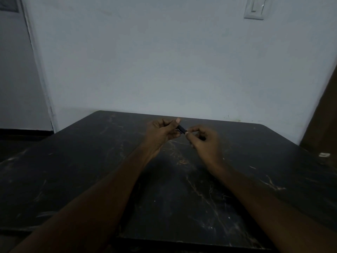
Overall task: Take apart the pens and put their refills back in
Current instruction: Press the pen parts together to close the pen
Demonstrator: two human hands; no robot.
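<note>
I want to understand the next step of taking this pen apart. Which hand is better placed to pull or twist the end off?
Probably the right hand: its fingertips pinch the near end of the pen, while the left hand has a fuller grip on the far part, steadying it.
</note>
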